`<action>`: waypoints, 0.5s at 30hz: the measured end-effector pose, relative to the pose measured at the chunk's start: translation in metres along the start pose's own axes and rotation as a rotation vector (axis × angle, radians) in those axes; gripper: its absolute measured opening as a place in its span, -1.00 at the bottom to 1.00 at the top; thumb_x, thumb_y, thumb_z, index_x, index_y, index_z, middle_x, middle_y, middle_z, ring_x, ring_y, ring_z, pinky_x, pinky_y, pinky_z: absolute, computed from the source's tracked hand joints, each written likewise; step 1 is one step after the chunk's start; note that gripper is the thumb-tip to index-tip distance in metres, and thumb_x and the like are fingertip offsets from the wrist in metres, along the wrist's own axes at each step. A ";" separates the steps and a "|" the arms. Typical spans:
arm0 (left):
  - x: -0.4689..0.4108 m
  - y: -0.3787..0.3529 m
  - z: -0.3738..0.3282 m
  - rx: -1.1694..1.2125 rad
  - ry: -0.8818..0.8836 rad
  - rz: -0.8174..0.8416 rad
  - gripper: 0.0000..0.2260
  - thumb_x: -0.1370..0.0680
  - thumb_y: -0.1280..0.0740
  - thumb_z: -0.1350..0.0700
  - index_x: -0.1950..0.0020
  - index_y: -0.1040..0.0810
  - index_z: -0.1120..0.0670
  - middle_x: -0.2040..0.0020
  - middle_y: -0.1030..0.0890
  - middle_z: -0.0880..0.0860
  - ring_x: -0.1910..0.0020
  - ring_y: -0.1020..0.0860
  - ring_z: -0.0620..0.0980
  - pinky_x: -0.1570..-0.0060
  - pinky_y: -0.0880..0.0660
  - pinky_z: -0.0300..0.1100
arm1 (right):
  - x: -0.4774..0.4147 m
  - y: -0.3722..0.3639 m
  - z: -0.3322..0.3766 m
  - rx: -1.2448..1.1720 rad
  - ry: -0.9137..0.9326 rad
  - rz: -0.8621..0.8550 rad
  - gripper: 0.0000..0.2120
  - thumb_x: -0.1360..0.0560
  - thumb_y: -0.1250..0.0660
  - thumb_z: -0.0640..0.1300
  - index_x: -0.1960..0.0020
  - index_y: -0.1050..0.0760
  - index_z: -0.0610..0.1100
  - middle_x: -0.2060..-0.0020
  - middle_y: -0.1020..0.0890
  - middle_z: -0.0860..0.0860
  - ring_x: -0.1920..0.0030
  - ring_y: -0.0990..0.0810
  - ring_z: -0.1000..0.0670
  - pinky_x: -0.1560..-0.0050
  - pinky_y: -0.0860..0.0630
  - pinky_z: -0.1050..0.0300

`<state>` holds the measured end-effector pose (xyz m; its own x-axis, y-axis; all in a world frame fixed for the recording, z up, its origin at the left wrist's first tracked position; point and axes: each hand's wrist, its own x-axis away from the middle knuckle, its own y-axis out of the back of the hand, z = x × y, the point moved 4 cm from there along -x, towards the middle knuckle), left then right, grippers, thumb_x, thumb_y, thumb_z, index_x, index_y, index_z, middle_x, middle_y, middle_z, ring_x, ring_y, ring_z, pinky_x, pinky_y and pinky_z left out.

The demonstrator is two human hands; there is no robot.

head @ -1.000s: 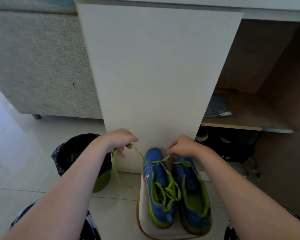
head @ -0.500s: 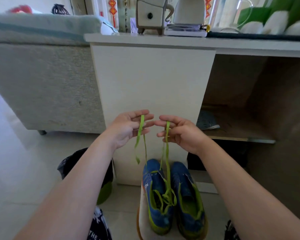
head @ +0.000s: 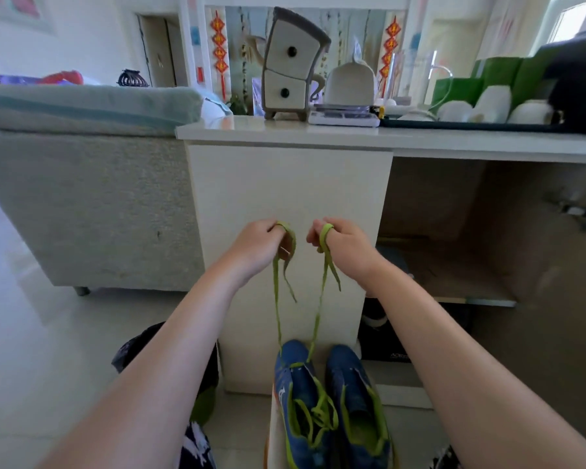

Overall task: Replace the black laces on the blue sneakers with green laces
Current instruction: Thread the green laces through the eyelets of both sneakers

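Since half a second before, both hands had curled; the left hand [head: 263, 243] and right hand [head: 340, 243] pinched the limp, light green lace [head: 277, 299] near its tips, drawn taut above the left sneaker [head: 301, 397].

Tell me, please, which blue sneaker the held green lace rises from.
The left blue sneaker: both strands of the flat green lace climb from its toe end; the right blue sneaker has none.

Your sneakers [head: 293, 387] at 6 o'clock are blue with lime trim, the lace [head: 276, 299] green; the cabinet [head: 285, 204] is white, the sofa [head: 99, 204] at 9 o'clock speckled grey.
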<state>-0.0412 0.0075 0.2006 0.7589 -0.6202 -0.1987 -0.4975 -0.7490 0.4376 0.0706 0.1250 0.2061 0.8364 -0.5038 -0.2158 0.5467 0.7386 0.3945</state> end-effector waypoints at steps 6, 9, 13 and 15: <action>-0.022 0.013 -0.049 0.110 -0.014 0.012 -0.73 -0.64 -0.12 0.18 0.03 -0.59 0.23 0.27 -0.47 0.10 0.26 -0.49 0.10 0.38 -0.59 -0.15 | -0.020 0.003 0.042 -0.116 -0.076 0.056 -0.82 -0.65 -0.20 -0.13 0.01 -0.55 -0.15 0.38 -0.40 -0.04 0.40 -0.38 -0.02 0.15 -0.61 -0.08; -0.026 0.016 -0.066 0.149 -0.010 0.008 -0.75 -0.66 -0.15 0.11 -0.06 -0.59 0.19 0.24 -0.44 0.06 0.29 -0.43 0.02 0.35 -0.57 -0.15 | -0.028 0.008 0.061 -0.016 -0.064 -0.013 -0.82 -0.61 -0.25 -0.10 0.02 -0.56 -0.18 0.31 -0.41 -0.06 0.34 -0.40 -0.03 0.25 -0.56 -0.03; -0.031 0.018 -0.072 0.253 0.047 0.035 -0.82 -0.62 -0.15 0.15 -0.03 -0.55 0.13 0.26 -0.40 0.06 0.44 -0.34 -0.03 0.44 -0.44 -0.19 | -0.034 0.011 0.070 -0.009 -0.127 0.016 -0.77 -0.59 -0.18 -0.05 0.19 -0.42 -0.14 0.38 -0.37 -0.04 0.44 -0.31 -0.01 0.42 -0.30 0.13; -0.031 0.019 -0.072 0.287 0.085 0.060 -0.83 -0.63 -0.17 0.12 0.06 -0.52 0.09 0.28 -0.39 0.05 0.50 -0.30 -0.03 0.49 -0.38 -0.22 | -0.036 0.010 0.070 0.026 -0.157 0.049 -0.75 -0.58 -0.16 -0.03 0.19 -0.42 -0.14 0.41 -0.34 -0.02 0.48 -0.25 0.00 0.45 -0.21 0.17</action>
<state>-0.0446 0.0292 0.2781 0.7509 -0.6528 -0.1003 -0.6319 -0.7543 0.1785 0.0434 0.1195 0.2800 0.8442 -0.5332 -0.0542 0.5029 0.7531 0.4243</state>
